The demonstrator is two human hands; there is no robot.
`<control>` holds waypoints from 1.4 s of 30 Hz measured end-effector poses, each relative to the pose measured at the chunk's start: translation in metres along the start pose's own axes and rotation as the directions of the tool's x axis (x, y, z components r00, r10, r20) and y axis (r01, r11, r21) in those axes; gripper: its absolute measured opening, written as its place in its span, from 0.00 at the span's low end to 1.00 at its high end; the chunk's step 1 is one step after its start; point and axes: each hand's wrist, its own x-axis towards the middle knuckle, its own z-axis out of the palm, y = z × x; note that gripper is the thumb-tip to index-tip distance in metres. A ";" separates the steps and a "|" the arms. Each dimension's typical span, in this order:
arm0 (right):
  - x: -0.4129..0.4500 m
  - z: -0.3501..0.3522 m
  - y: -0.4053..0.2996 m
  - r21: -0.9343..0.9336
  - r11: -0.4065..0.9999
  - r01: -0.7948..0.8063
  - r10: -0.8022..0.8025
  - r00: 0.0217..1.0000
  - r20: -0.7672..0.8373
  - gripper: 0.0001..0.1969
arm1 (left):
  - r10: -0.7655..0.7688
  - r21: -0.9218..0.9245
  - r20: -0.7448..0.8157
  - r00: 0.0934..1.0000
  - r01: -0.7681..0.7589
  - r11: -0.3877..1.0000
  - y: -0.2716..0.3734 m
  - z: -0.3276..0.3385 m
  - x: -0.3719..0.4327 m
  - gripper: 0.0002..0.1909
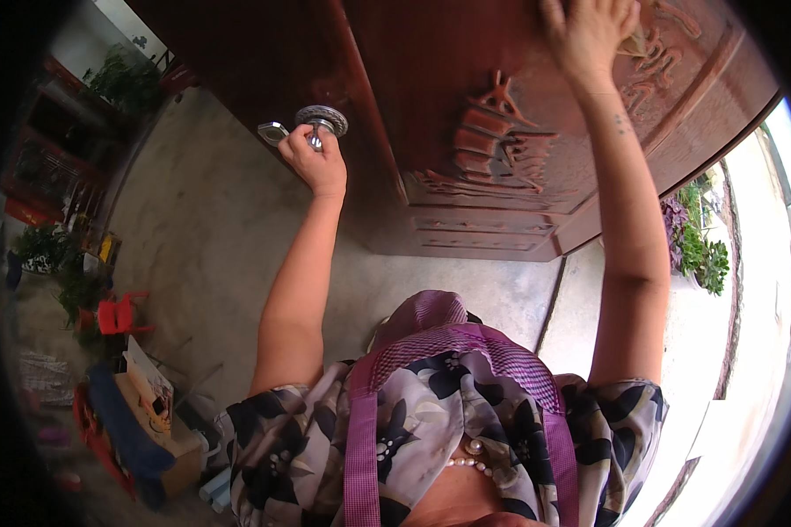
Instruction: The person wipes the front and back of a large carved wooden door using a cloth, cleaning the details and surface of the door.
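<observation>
My left hand [315, 161] is closed around the metal knob [318, 137] of a dark red-brown door [428, 79]. Behind the knob, an ornate round rosette [333, 117] lies against the door. A second shiny metal piece [273, 133] sticks out at the door's edge, left of my fingers. Higher on the right, my right hand [590, 39] presses against the carved panel. A bit of beige material, apparently a cloth [633, 43], shows beside its fingers; the rest is hidden under the hand. A relief of a sailing ship [501, 148] stands out between my two arms.
Concrete floor [191, 230] lies below the door. At the left are a small red chair [122, 315], a cardboard box [183, 454] with dark blue fabric [128, 425] beside it, and potted plants [49, 247]. Succulents [704, 260] grow outside on the right.
</observation>
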 end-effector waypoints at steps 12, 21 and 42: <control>-0.156 0.007 -0.030 0.554 0.706 0.441 -0.704 0.356 0.614 0.35 | 0.145 -0.057 0.259 0.955 -0.135 0.989 0.069 -0.006 -0.017 0.17; -0.008 0.006 0.001 0.161 0.887 0.433 -0.461 0.819 0.340 0.33 | 0.305 -0.107 0.310 0.901 -0.285 0.952 0.081 0.021 -0.032 0.17; -0.363 -0.049 0.048 0.151 0.501 -0.852 0.496 0.425 0.757 0.26 | 0.563 -0.288 0.521 0.642 -0.490 0.823 0.197 0.082 -0.062 0.17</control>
